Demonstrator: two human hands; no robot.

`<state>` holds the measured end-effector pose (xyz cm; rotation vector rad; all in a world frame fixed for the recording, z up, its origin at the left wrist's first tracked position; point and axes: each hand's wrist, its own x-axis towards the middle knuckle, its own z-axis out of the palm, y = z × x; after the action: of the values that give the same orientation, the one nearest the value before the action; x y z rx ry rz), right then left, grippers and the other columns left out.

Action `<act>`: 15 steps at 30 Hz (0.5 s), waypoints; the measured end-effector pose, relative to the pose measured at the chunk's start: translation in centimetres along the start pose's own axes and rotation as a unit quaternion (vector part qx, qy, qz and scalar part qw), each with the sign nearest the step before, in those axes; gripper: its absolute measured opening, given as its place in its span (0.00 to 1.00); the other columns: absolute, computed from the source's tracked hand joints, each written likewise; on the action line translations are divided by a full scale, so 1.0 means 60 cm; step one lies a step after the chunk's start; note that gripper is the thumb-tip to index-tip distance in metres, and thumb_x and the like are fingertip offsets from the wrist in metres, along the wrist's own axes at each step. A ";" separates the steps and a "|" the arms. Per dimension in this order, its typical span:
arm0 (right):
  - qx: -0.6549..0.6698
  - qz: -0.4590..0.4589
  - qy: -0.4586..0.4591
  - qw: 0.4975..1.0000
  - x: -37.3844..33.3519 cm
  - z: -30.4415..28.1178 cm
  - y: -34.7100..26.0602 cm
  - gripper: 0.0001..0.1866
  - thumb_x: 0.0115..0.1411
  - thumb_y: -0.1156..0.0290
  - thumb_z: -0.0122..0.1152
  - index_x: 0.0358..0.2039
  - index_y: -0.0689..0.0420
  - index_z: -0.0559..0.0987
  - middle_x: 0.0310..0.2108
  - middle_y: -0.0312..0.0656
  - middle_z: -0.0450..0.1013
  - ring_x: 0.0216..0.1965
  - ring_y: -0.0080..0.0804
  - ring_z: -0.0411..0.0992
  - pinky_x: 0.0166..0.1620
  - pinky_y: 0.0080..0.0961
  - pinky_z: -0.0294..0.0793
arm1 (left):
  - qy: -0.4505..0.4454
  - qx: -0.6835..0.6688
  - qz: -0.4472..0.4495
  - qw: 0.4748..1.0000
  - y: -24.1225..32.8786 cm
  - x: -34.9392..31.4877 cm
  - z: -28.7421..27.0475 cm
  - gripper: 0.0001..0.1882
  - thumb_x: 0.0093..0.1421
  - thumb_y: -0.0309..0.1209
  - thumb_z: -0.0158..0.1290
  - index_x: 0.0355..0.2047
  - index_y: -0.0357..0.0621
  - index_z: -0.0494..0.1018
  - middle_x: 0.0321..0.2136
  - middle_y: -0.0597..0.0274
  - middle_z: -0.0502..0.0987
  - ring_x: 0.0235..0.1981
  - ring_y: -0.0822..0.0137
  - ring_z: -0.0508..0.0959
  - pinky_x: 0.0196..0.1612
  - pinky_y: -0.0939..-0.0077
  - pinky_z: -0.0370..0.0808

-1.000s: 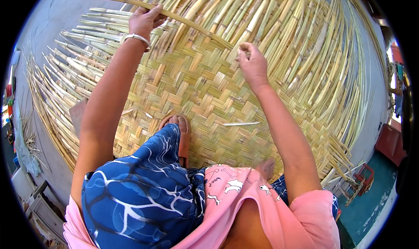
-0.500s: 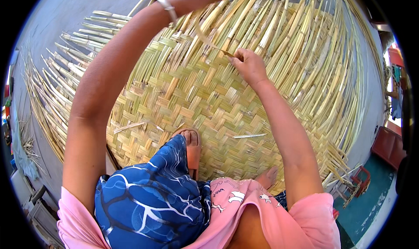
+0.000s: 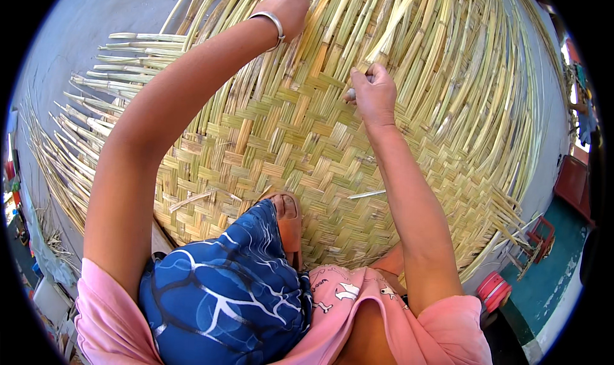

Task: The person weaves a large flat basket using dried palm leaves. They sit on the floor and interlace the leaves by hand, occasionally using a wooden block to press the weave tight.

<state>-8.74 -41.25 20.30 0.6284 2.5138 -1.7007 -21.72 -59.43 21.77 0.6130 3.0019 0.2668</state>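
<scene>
A large partly woven reed mat (image 3: 281, 160) lies under my feet, its lower part a tight twill of flat strips. Long loose reed strips (image 3: 441, 77) fan out from the weave's far edge. My left hand (image 3: 284, 14) is closed over the strips at the far middle; its fingertips are hidden, so what it grips cannot be made out. My right hand (image 3: 375, 96) is closed at the weave's edge, with a flattened pale reed strip (image 3: 385, 44) running away from its fingers. A small pale rounded thing shows beside its thumb, its kind unclear.
Reed ends splay over the grey floor (image 3: 70, 39) on the left. A loose strip (image 3: 367, 194) and a split piece (image 3: 192, 201) lie on the weave. My sandalled foot (image 3: 289, 227) stands on the mat. A dark red chair (image 3: 572, 186) and a pink striped object (image 3: 493, 291) are at right.
My left hand has come down from the top edge onto the strips. My right hand has shifted slightly; the thin curved strip it pinched no longer shows. The pink striped object has come into view.
</scene>
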 end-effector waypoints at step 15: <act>0.093 -0.002 -0.031 0.995 -0.040 -0.035 -0.029 0.11 0.58 0.71 0.56 0.23 0.60 0.66 0.18 0.36 0.68 0.15 0.19 0.68 0.19 0.18 0.69 | -0.140 -0.091 0.040 0.985 0.007 0.048 -0.031 0.30 0.52 0.57 0.48 0.30 0.39 0.78 0.30 0.43 0.78 0.36 0.50 0.77 0.44 0.60 0.71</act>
<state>-6.75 -40.65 23.29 0.5707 2.3358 -1.9389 -24.40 -58.21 23.60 0.6902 2.6515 0.4157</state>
